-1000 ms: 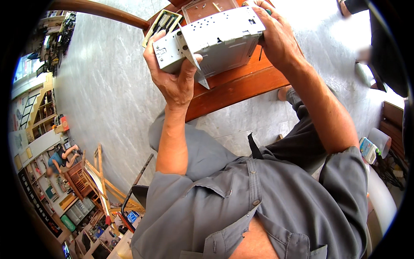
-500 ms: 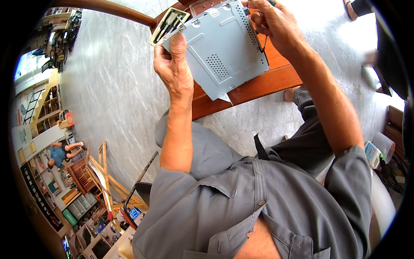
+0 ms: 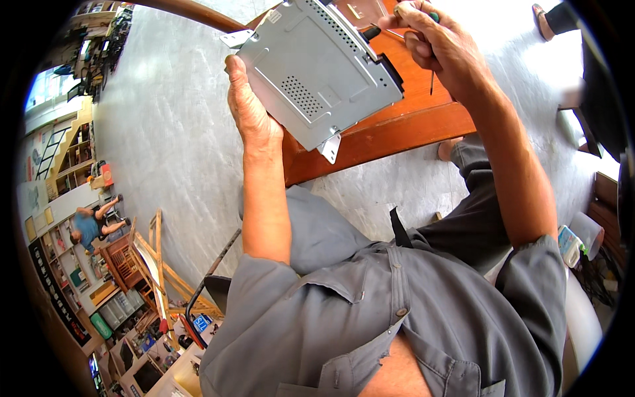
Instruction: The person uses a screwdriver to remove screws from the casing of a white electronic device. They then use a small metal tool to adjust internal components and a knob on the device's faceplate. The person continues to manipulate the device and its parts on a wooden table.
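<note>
Metal box [image 3: 311,76] just got turned in the left hand [image 3: 253,116] over the wooden bench [image 3: 423,124], thumb on its edge, other fingers hidden behind; right hand [image 3: 442,49], fingers curled round a green-handled screwdriver [image 3: 434,16], now sits apart, box's black end [image 3: 392,73] exposed.

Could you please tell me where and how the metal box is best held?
I'd grip the metal box by its left edge, from the left like the left hand, between the jutting metal tabs; black parts protrude opposite.
</note>
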`<state>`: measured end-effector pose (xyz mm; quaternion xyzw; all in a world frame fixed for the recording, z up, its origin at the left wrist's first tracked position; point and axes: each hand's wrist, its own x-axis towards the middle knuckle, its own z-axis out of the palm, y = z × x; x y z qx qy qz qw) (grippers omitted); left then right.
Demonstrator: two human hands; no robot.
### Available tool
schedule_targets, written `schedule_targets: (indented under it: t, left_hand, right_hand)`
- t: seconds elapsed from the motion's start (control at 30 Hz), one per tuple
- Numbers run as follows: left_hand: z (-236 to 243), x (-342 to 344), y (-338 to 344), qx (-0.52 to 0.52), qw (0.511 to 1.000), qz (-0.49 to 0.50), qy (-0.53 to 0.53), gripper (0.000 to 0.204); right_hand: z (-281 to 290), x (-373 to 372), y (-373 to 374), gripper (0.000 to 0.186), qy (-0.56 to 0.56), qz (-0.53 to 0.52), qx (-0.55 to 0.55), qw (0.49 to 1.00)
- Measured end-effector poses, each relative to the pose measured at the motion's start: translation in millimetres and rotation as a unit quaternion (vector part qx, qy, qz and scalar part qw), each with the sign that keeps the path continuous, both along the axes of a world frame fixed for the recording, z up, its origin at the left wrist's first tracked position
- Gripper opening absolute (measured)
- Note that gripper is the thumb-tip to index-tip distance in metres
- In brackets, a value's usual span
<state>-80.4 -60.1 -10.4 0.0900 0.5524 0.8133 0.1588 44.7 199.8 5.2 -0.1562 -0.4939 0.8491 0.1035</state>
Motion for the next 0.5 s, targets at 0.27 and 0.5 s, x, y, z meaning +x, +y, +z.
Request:
schedule_targets:
  t: [0.27,0.5]
  left_hand:
    - [-8,-7,-3,0.000,1.000,-0.030,-0.005,0.077]
    - [-9,-6,10,0.028,0.995,-0.086,0.033,0.077]
  right_hand:
    - [19,16,-31,0.040,0.037,0.049,0.186,0.981]
    - [27,20,-40,0.037,0.082,0.088,0.177,0.977]
